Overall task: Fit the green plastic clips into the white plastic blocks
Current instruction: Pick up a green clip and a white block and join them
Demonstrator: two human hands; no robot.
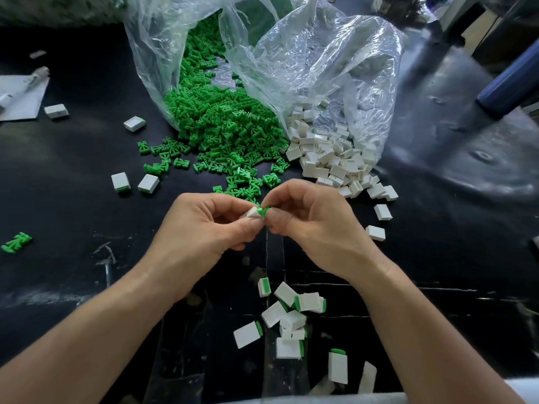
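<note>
The left hand's (201, 225) fingers (248, 226) pinch a white block (251, 212). The right hand's (309, 223) fingers clamp a green clip (264, 212) at its opening, seemingly not yet seated. A few fitted blocks (291, 316) lie on the counter (73, 176). Large heaps of loose clips (221, 121) and loose blocks (329, 158) are left.

A clear plastic bag (320, 59) lies on the black tabletop (73, 158). Left of it, a grey sheet (20, 107) holds perhaps a marker (32, 82).

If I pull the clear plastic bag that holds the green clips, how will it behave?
Probably floppy: the clear plastic bag looks thin and crumpled. Its mouth lies open on the table, so more green clips would likely spill out.
</note>
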